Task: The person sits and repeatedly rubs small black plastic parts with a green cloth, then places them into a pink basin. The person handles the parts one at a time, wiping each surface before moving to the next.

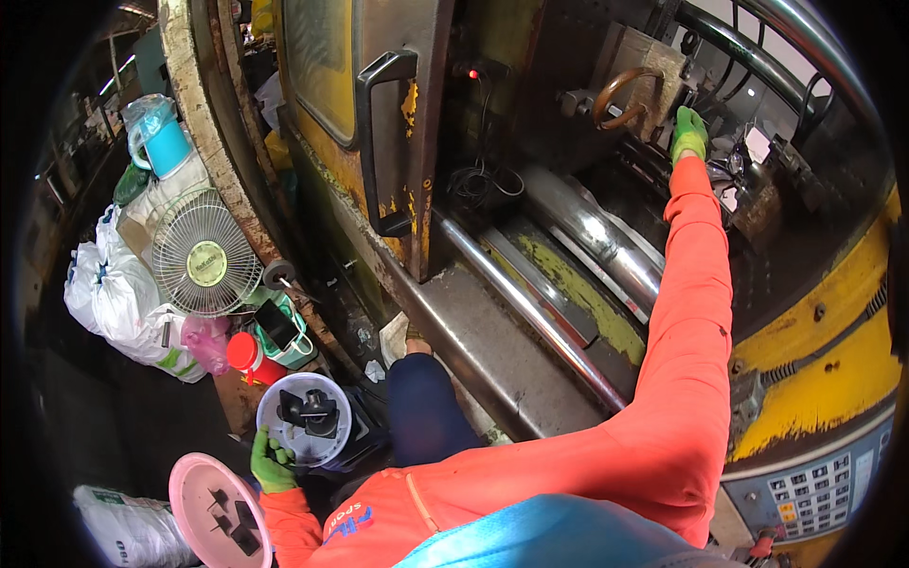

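My left hand (272, 464), in a green glove, is at the near left rim of a round white plastic basin (266, 409), its fingers curled over the edge. Several black moulded parts (309, 413) lie inside that basin. Far to the right, my right hand (689, 134), also gloved in green, reaches into the machine with its arm stretched out. Its fingers look closed beside dark metal fittings (734, 166); whatever they hold is hidden. A brown handwheel (628, 98) sits just left of it.
A pink basin (189, 473) with black pieces stands at lower left. Beyond are a fan (206, 256), a red-lidded cup (254, 357) and white bags (118, 284). Steel bars (597, 227) cross the machine beside a door handle (371, 142). A button panel (814, 492) is at lower right.
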The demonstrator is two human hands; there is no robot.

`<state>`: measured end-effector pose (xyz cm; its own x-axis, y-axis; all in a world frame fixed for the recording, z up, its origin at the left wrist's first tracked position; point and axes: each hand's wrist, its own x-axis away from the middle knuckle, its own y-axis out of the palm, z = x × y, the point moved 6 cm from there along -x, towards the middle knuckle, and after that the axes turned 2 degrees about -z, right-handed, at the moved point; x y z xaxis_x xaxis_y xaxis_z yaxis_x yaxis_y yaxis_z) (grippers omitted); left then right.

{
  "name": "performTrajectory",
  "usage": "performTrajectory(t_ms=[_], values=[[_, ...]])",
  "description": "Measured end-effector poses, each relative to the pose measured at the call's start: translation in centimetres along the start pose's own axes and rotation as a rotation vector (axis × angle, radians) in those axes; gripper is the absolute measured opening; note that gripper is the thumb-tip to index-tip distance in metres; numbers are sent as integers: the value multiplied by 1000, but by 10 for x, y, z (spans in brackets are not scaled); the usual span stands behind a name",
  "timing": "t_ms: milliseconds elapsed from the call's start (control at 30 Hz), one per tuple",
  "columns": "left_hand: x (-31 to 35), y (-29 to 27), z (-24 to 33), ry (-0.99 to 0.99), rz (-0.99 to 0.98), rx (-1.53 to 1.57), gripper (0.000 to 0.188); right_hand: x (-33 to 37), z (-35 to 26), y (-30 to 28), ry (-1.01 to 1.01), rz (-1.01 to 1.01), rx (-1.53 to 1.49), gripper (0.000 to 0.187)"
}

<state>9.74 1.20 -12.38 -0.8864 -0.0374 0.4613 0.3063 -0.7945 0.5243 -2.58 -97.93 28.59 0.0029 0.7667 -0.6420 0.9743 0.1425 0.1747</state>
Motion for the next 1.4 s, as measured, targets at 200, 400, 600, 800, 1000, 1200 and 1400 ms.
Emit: performTrajectory(t_ms=[200,400,600,800,1000,1200,1400], values=[[34,64,23,54,-47,-89,24,-15,-11,13,-95,-91,497,55],[49,91,16,22,-102,-144,24,5,-56,12,-274,-60,978,49],[50,94,10,-19,-115,-137,24,9,-74,15,-185,-74,1135,46],[53,70,29,58,-98,-79,24,23,-84,15,-143,-68,1221,40],[53,47,43,58,-96,-80,24,38,-118,-21,-305,392,784,36],[64,121,56,0,-420,-76,23,139,-237,21,-497,117,251,36],[113,240,51,-94,-837,-102,40,422,-375,107,-1552,-658,69,16]])
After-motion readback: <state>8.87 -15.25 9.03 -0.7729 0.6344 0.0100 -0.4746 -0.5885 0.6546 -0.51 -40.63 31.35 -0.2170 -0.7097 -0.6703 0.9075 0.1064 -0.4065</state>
